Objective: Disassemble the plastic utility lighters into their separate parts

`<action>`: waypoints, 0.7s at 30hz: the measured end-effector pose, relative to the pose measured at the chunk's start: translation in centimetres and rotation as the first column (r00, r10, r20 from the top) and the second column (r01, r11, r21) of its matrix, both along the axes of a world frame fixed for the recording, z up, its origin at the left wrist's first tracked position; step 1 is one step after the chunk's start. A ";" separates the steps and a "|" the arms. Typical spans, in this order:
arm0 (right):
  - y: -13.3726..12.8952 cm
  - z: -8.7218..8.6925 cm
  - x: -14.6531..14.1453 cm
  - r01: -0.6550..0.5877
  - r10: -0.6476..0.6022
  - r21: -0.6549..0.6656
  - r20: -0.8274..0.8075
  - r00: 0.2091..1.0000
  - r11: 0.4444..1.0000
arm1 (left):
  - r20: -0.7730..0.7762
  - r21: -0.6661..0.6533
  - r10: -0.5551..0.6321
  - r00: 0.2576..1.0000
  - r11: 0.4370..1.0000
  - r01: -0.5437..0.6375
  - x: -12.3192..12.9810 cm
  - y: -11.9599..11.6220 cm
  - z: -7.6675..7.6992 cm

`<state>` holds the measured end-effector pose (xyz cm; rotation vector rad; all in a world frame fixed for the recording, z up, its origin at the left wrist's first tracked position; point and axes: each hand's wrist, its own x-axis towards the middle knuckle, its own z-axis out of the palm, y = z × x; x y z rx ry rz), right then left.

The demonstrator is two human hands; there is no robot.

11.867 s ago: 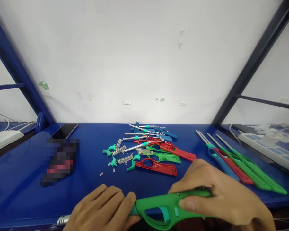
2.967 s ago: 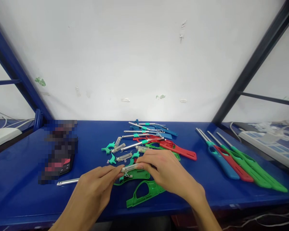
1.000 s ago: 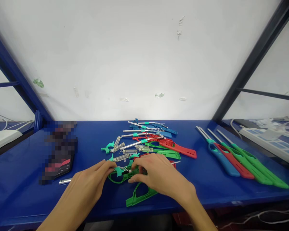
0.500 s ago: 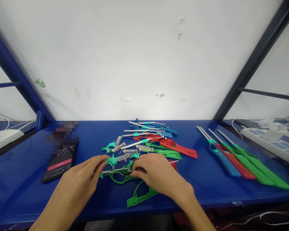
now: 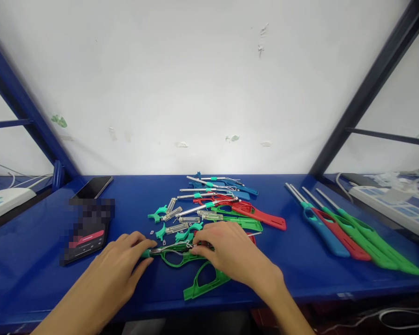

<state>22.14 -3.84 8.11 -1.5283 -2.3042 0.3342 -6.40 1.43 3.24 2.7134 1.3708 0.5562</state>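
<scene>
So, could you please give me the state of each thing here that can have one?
Front phone: screen lit.
Back phone: screen dark.
Blue lighter: assembled, lying flat.
Red lighter: assembled, lying flat.
Two green lighters: assembled, lying flat.
Front green half-shell: detached, inside up.
Green half-shell between the hands: open, wires across it.
Middle red casing pieces: disassembled.
Clear cylinders: out of any casing.

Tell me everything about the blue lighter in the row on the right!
The blue lighter has a long handle that looks like plastic, with an open finger loop, a teal neck and a thin, silvery tube that looks metal. It seems whole, lying on the blue table, its tube toward the wall. The red lighter lies close beside it. Neither the left hand nor right hand touches it.
</scene>
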 end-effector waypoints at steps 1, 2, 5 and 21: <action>0.0 0.0 0.0 0.003 -0.003 -0.009 -0.008 1.000 1.000 | -0.006 -0.015 0.001 1.000 1.000 -0.001 -0.2 0.1 -0.2; -0.1 0.0 0.1 0.006 -0.007 -0.028 -0.022 1.000 1.000 | -0.011 -0.030 0.001 1.000 1.000 -0.002 -0.3 0.2 -0.3; -0.1 0.0 0.2 0.022 -0.033 -0.129 -0.080 0.996 0.991 | -0.014 -0.067 -0.004 1.000 0.998 0.003 -0.3 0.4 -0.1; -0.2 0.0 0.7 0.020 -0.033 -0.147 -0.083 0.996 0.989 | 0.194 0.076 0.061 0.979 0.994 -0.077 0.6 -0.9 4.3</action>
